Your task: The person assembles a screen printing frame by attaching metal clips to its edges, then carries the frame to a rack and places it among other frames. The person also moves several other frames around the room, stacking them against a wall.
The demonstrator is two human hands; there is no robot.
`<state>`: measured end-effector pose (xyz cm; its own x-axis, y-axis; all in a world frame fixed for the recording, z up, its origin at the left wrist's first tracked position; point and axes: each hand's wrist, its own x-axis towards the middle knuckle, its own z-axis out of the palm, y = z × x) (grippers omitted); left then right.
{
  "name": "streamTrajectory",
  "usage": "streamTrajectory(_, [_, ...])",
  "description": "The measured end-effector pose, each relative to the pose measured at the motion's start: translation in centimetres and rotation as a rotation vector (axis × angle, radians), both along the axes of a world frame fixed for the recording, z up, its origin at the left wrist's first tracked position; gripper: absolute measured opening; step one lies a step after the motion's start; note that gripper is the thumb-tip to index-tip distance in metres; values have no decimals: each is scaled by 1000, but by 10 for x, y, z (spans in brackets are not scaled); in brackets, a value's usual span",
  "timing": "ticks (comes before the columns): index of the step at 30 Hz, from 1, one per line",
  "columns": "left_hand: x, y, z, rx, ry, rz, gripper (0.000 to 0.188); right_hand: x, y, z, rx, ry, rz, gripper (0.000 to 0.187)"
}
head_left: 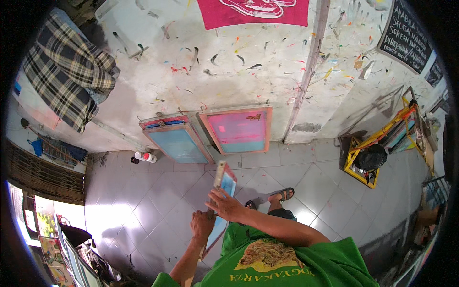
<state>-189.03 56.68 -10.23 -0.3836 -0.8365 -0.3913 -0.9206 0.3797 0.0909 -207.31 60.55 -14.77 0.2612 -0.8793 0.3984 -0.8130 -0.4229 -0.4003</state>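
Observation:
A screen printing frame point(229, 184) with a pale wooden edge and blue mesh stands tilted, nearly edge-on, in front of my body. My left hand point(202, 224) is closed on its long edge, lower down. Just above, my right hand point(225, 205) reaches across from the right and grips the same edge, its fingers bent over the wood. The two hands nearly touch. A small dark bit shows between them, too small to name. My hands and forearm cover the middle of the frame, and its lower end runs down beside my green shirt.
Against the paint-marked wall lean a blue screen frame point(178, 143) and a pink-and-blue one point(239, 131). Small bottles point(146, 157) stand on the tiled floor to their left. A yellow metal rack point(354, 153) with a black bag point(371, 157) is at right. A plaid shirt point(67, 67) hangs at left.

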Motion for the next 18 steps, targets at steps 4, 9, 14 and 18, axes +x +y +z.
streamTrajectory(4, [36,-28,-28,51,-46,139,38,-55,47,8,477,-286,-265,57])
streamTrajectory(9, [40,-68,-54,7,-217,-22,52,-161,187,-83,712,-251,-839,50])
streamTrajectory(14, [61,-117,-100,-1,-235,25,46,-196,430,-226,808,-557,-1749,40])
streamTrajectory(18, [45,-178,-132,-32,-271,205,83,-149,583,-256,1450,-752,-1817,37])
